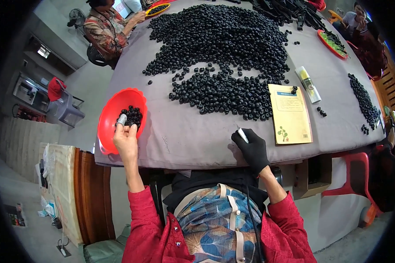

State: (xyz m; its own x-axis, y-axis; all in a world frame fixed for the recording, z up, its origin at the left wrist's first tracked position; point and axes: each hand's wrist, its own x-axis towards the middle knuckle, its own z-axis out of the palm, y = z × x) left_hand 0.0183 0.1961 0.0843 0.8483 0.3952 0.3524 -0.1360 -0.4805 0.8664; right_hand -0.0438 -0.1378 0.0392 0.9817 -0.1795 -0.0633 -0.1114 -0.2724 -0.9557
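My left hand (126, 139) reaches over a red scalloped plastic bowl (108, 114), fingers pinched together at the small black round pieces (134, 116) inside it. A silver-grey cover wraps one of its fingertips. Whether a piece is between those fingers is hidden. In a black glove, my right hand (252, 149) is closed around a slim white craft knife (242, 135), its thin tip pointing up and left above the cloth. Farther back lies a large heap of black round pieces (219, 39), with a smaller spread (224, 94) nearer me; several show a hole.
A yellow booklet (292, 120) lies right of the pieces, beside a white and yellow packet (308, 84). Another red tray (330, 46) and a row of black pieces (363, 101) are at the right. People sit at the far left and far right. The grey tablecloth's (197, 151) edge is near me.
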